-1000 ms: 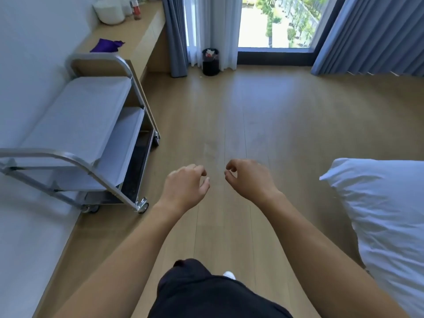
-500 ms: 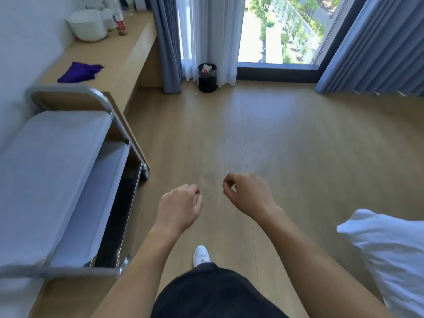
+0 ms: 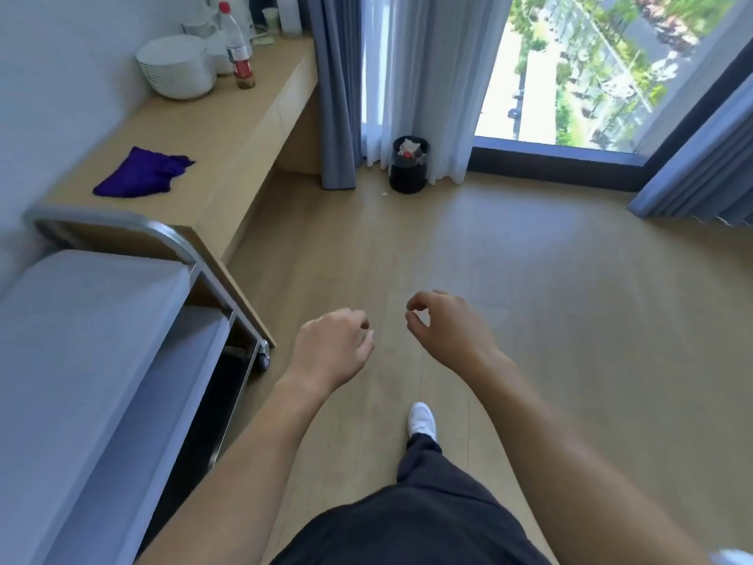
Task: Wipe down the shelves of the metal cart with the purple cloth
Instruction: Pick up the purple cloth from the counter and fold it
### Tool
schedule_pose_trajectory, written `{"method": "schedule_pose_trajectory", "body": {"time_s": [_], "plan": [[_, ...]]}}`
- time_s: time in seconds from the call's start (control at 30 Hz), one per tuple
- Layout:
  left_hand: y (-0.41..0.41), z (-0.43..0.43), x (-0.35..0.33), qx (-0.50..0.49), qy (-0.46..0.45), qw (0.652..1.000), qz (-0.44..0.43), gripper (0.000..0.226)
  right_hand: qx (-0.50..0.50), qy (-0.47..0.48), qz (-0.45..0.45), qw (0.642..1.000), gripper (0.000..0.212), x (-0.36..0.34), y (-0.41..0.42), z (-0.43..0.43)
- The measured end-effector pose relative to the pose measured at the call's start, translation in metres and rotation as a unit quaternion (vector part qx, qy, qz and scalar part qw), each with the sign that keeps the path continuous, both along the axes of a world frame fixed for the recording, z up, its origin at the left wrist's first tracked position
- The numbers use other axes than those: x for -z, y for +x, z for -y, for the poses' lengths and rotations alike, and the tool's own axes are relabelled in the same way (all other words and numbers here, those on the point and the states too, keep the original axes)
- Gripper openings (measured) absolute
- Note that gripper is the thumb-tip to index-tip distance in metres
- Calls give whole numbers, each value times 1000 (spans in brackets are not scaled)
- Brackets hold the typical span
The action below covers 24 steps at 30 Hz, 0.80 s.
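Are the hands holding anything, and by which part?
Nothing. Both the left hand and right hand hang loosely curled and empty; the purple cloth lies untouched on the wooden counter.

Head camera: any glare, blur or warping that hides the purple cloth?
Head view: daylight partly overexposes the window; the left edge near the metal cart is motion-smeared; wide-angle lens bows the desk; the purple cloth reads clearly, lying on the desk.

You are walking forward past the metal cart point(image 3: 122, 224) toward the wooden desk point(image 3: 228, 128), so the cart is sliding into the lower left of the view and the purple cloth point(image 3: 140, 178) is drawing nearer. Your white shoe point(image 3: 422, 422) is stepping out ahead, the pillow point(image 3: 733, 558) is slipping off at the lower right corner, and the stack of bowls point(image 3: 177, 67) and the bottle point(image 3: 240, 55) are coming fully into sight.
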<state>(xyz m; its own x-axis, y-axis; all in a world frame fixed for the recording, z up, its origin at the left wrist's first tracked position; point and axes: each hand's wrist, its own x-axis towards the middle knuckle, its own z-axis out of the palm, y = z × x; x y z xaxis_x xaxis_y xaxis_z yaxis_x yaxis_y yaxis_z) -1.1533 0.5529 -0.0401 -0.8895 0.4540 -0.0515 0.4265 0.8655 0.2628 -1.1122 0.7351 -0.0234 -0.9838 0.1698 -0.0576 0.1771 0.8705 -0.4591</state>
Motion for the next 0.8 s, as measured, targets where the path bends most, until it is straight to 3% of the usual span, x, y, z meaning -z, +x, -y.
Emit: {"method": "schedule_pose_trajectory", "body": {"time_s": [0.37,0.8], "plan": [[-165,4,-13,-209,12,978,13,21,-200,45,16,979,22,-15,-241,-7],[-403,113,-5,-327,31,944,10,19,-349,61,11,935,23,-8,-503,129]]}}
